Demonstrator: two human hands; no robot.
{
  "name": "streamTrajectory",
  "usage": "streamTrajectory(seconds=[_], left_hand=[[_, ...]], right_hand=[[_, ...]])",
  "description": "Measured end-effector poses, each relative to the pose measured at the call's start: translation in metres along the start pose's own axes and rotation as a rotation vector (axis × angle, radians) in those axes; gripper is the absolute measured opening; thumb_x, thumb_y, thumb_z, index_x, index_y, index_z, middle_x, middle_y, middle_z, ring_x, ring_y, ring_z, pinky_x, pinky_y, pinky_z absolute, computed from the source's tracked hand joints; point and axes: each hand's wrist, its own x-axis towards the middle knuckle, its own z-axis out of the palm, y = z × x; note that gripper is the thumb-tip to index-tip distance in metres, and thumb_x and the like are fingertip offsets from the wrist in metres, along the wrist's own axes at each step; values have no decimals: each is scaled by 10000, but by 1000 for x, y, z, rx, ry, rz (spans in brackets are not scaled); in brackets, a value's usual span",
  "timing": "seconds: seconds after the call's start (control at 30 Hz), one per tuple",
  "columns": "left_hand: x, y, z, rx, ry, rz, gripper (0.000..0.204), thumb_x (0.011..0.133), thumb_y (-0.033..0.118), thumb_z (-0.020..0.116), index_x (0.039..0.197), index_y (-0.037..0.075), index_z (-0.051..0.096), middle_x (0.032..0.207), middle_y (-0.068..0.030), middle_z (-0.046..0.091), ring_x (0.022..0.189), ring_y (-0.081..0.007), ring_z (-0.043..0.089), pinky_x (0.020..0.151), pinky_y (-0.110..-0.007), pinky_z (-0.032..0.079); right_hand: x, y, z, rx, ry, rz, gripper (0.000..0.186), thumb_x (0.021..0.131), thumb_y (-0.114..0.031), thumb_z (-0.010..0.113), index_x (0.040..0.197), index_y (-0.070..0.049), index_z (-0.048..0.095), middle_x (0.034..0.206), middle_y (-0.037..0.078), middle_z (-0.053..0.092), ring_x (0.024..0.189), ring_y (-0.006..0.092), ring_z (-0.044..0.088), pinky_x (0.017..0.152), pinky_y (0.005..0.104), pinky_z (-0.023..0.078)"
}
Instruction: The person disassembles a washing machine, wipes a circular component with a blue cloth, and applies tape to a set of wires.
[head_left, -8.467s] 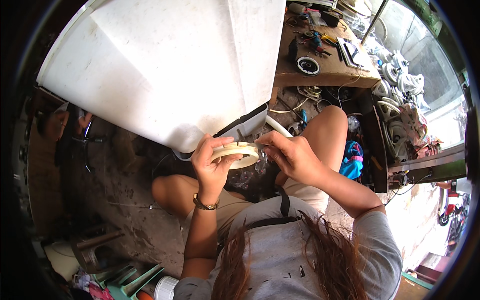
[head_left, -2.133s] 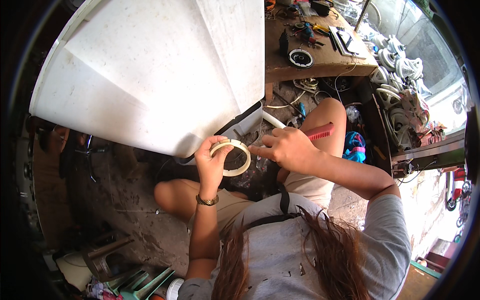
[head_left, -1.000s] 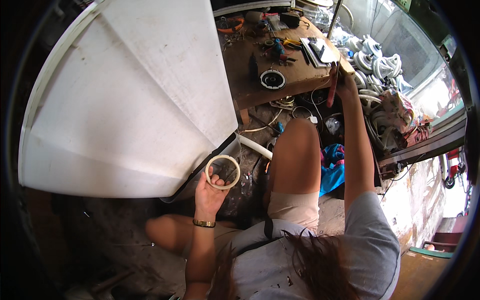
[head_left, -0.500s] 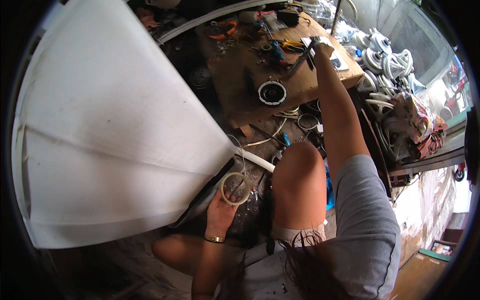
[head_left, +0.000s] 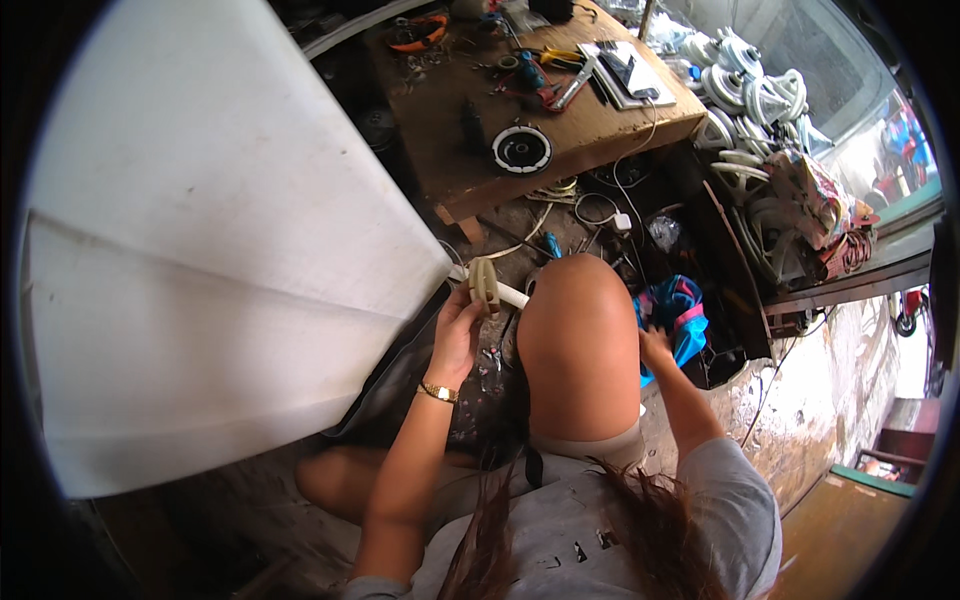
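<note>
My left hand (head_left: 459,335) is closed around a cream-coloured plastic ring (head_left: 484,286), holding it up nearly edge-on beside my raised knee. Just below it, several small bits lie on the dark floor. On the other side of the knee, my right hand (head_left: 656,349) reaches down to a blue and pink cloth (head_left: 684,310). Its fingers are partly hidden by the knee and the cloth, so their grip does not show.
A large white panel (head_left: 220,250) fills the left side. Ahead, a wooden table (head_left: 440,150) holds a black round part with a white rim (head_left: 521,150), yellow-handled pliers (head_left: 562,57) and a phone (head_left: 630,75). Several white wheel-like parts (head_left: 745,90) are heaped at right. A white charger (head_left: 622,221) lies below the table.
My right hand has left the far end of the table and come back to the cloth beside my knee. My left hand has risen, turning the ring from face-on to nearly edge-on.
</note>
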Motion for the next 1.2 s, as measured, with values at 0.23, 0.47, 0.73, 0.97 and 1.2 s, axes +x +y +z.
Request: streamTrajectory(seconds=[0.23, 0.47, 0.73, 0.97, 1.2], left_hand=[[-25, 13, 27, 242, -48, 291, 344, 936, 110, 546, 1262, 20, 481, 1011, -35, 594, 930, -125, 566, 878, -287, 449], [-44, 20, 48, 564, -64, 484, 210, 978, 173, 495, 1101, 8, 539, 839, 6, 536, 766, -74, 491, 709, -227, 420], [-74, 55, 77, 878, 268, 758, 300, 951, 218, 459, 826, -32, 571, 667, -188, 556, 597, -274, 544, 565, -364, 399], [-112, 63, 52, 735, 529, 840, 414, 920, 186, 466, 582, -53, 450, 476, -104, 453, 444, -188, 413, 475, -349, 315], [-111, 46, 34, -76, 562, 290, 335, 899, 261, 492, 632, 59, 499, 635, -15, 485, 596, -114, 449, 580, -292, 372]], right_hand=[[-6, 68, -96, 1469, 506, 174, 273, 905, -175, 536, 1116, -15, 601, 1044, 103, 649, 1005, 195, 595, 848, 365, 466], [-63, -21, -346, 1180, 874, -203, 386, 964, -188, 484, 1271, 45, 514, 1160, 109, 610, 1063, 163, 554, 949, 278, 403], [-86, -217, -382, 384, 406, -1142, 433, 857, -218, 588, 1213, 11, 497, 968, 246, 596, 890, 379, 597, 792, 438, 471], [-112, -266, -322, 970, -228, -1191, 439, 974, -345, 470, 1254, -7, 460, 1085, 106, 573, 996, 173, 522, 886, 321, 440], [-142, -265, -253, 1289, 3, -986, 383, 995, -277, 439, 1258, 0, 472, 1077, 69, 564, 1000, 144, 504, 912, 301, 414]])
